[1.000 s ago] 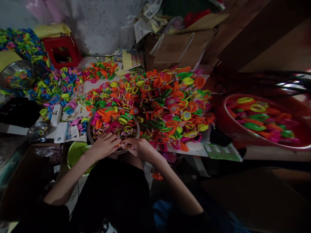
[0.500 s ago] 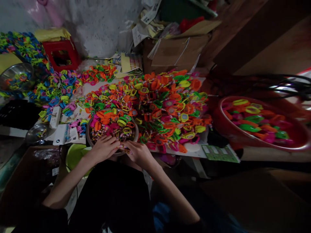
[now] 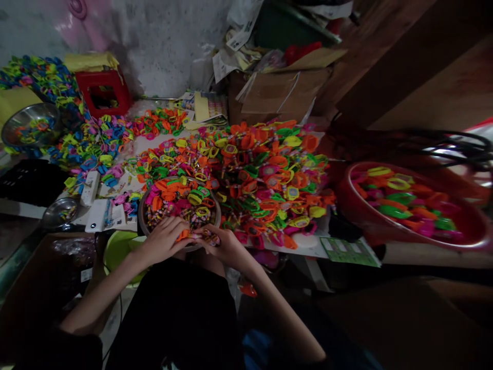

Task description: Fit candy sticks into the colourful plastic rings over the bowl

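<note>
Both hands meet over the near rim of a round bowl (image 3: pixel 217 213) filled with bright toy watches and small striped pieces. Pinched in the fingers of my left hand (image 3: pixel 166 240) is an orange toy watch (image 3: pixel 184 235). My right hand (image 3: pixel 224 247) is closed around a few small striped pieces (image 3: pixel 211 237), and its fingertips meet the watch. Fingers hide part of what each hand holds. Right behind the bowl lies a big heap of toy watches (image 3: pixel 269 180) in orange, green, yellow and pink.
On the right stands a red basin (image 3: pixel 348 205) of watches. A metal bowl (image 3: pixel 10 128), a red stool (image 3: pixel 125 97) and blue-green pieces (image 3: pixel 42 77) are at left. Nearer are a power strip (image 3: pixel 90 189) and a small steel dish (image 3: pixel 50 218). Cardboard boxes (image 3: pixel 269 92) stand behind.
An orange watch now shows in my left fingers, and striped pieces show more clearly in my right hand. The whole view has shifted slightly.
</note>
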`<state>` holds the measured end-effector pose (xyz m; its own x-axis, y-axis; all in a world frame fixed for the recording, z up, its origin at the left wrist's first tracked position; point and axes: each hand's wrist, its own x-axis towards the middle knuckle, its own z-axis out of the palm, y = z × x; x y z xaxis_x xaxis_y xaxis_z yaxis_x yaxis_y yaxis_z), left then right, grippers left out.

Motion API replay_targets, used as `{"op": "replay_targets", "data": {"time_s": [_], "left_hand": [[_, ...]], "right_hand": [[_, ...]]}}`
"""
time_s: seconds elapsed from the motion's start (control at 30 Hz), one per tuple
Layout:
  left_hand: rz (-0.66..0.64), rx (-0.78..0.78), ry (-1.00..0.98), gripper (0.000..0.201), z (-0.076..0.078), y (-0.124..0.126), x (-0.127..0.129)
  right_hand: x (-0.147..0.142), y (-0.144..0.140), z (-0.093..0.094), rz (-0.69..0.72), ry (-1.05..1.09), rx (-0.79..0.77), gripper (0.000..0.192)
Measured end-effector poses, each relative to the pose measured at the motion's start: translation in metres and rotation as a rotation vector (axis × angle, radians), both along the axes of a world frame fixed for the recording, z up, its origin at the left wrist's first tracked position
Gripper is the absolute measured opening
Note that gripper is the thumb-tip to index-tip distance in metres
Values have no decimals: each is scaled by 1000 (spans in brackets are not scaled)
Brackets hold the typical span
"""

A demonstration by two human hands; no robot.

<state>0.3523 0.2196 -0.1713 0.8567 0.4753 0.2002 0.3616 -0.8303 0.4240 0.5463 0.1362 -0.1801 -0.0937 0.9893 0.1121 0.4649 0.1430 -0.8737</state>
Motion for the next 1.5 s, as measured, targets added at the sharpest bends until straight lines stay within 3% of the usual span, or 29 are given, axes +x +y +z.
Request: {"op": "replay_targets", "data": {"time_s": [0.2, 0.53, 0.9, 1.0, 1.1, 1.17, 1.23, 1.3, 1.43, 1.5], "left_hand": [[9, -139, -27, 24, 2, -11, -3], [11, -107, -115, 26, 11, -28, -13], [53, -157, -83, 24, -10, -30, -22], [73, -256, -11, 25, -22, -24, -25], [36, -446, 78, 25, -38, -10, -30], [78, -554, 80, 27, -49, 5, -35], [183, -561, 26, 28, -58, 20, -40], [254, -508, -28, 28, -65, 34, -46], [260, -461, -62, 28, -71, 47, -53], [253, -432, -68, 27, -74, 48, -53]], "right_hand": [[-9, -8, 0, -39, -43, 85, 18], [-18, -23, 21, 31, -5, 169, 18], [-24, -21, 6, 65, -50, 82, 19], [-21, -13, -1, 97, -128, -18, 17], [-5, 1, -5, 358, -165, -284, 11], [14, 15, -3, 565, -158, -464, 12], [41, 33, 5, 612, -120, -526, 14], [70, 52, 17, 395, -13, -377, 17], [121, 79, 38, -614, 208, 228, 33], [131, 82, 34, -861, 254, 344, 35]]}}
